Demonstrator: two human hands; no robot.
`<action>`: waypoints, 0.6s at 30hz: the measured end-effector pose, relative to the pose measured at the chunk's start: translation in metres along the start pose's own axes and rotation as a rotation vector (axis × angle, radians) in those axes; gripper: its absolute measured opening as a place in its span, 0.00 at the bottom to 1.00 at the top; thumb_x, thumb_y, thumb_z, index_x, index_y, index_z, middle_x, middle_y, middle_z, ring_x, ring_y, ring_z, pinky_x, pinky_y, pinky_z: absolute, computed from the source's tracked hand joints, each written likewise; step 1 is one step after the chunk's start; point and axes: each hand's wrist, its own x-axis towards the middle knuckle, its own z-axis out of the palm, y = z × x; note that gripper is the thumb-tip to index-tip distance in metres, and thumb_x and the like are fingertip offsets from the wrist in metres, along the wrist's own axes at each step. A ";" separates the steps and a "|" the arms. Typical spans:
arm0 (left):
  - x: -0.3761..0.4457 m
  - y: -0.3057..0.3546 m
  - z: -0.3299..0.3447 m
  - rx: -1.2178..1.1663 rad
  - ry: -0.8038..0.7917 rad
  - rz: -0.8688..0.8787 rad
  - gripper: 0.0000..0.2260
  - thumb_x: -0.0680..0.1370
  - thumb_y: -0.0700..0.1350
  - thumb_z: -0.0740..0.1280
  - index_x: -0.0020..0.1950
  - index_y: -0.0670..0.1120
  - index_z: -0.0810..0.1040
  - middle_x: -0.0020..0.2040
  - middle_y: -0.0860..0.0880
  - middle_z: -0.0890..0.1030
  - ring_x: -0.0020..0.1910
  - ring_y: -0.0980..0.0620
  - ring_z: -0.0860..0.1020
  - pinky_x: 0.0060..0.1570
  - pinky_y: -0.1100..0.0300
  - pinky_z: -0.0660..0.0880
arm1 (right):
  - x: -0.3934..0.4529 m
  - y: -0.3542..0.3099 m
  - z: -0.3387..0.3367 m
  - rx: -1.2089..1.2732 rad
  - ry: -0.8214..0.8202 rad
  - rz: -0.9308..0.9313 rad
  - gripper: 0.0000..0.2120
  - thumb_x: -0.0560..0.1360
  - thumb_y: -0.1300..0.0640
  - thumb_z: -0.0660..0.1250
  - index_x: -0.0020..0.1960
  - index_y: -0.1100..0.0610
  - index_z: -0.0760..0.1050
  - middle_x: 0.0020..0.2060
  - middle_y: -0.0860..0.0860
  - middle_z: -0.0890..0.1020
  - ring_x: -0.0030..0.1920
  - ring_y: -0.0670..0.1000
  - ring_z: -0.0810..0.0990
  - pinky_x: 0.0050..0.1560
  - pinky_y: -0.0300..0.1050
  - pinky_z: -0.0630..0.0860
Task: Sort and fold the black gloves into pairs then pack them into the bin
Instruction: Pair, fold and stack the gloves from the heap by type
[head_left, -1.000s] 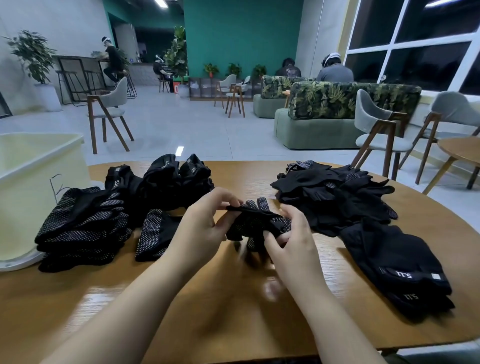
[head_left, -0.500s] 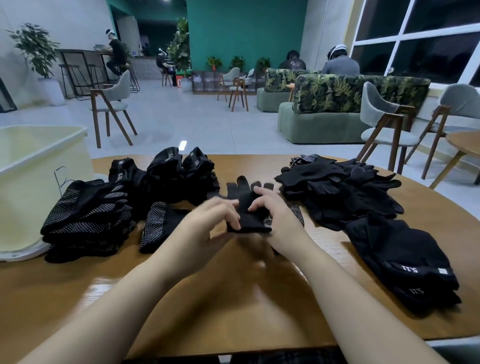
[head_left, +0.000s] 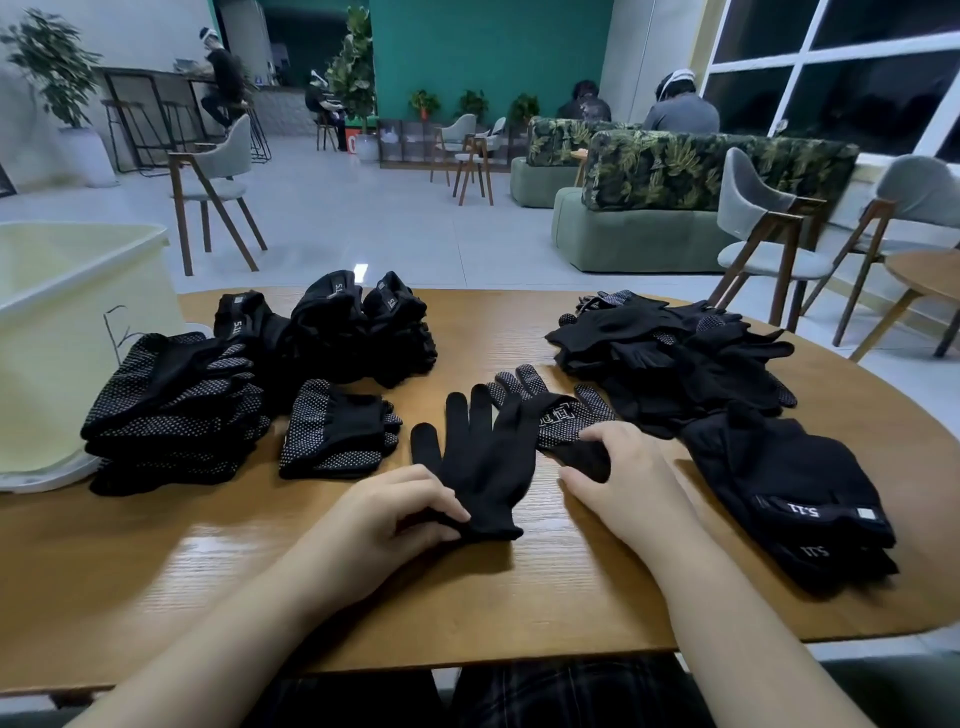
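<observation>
A plain black knit glove (head_left: 483, 462) lies flat in the middle of the wooden table (head_left: 519, 613), fingers pointing away from me. My left hand (head_left: 384, 514) pinches its cuff. Beside it on the right lies a dotted black glove (head_left: 550, 410), and my right hand (head_left: 618, 478) holds its cuff end down. The pale yellow bin (head_left: 67, 332) stands at the far left. Folded dotted pairs (head_left: 171, 410) are stacked next to the bin, with one more folded pair (head_left: 337, 431) in front of them.
Folded thicker gloves (head_left: 343, 327) are heaped behind the dotted stacks. A loose pile of unsorted gloves (head_left: 670, 353) fills the right side, with logo-strap gloves (head_left: 795, 493) nearer me. Chairs, sofas and seated people are beyond the table.
The two gloves, bunched between my hands a second ago, now lie spread side by side on the table. My left hand has slid back to one cuff, my right hand to the other.
</observation>
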 end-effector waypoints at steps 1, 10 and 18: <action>-0.002 0.001 0.000 -0.014 0.005 -0.004 0.07 0.72 0.51 0.71 0.49 0.58 0.79 0.45 0.58 0.80 0.47 0.61 0.79 0.46 0.70 0.73 | -0.003 0.001 0.000 -0.019 -0.009 0.018 0.20 0.72 0.48 0.70 0.62 0.52 0.73 0.58 0.46 0.75 0.61 0.48 0.71 0.62 0.43 0.67; 0.003 0.000 0.001 -0.072 0.042 -0.130 0.15 0.76 0.61 0.58 0.52 0.59 0.81 0.52 0.64 0.79 0.54 0.65 0.76 0.54 0.71 0.69 | -0.008 -0.015 -0.001 -0.263 0.074 0.151 0.19 0.77 0.40 0.57 0.58 0.49 0.78 0.56 0.47 0.76 0.62 0.51 0.68 0.61 0.47 0.63; 0.025 -0.009 0.011 0.186 -0.172 -0.151 0.25 0.71 0.67 0.55 0.65 0.62 0.72 0.66 0.67 0.68 0.71 0.69 0.56 0.71 0.68 0.49 | 0.037 0.003 -0.022 -0.185 0.238 0.141 0.11 0.78 0.52 0.61 0.55 0.53 0.78 0.57 0.51 0.76 0.59 0.55 0.70 0.58 0.49 0.66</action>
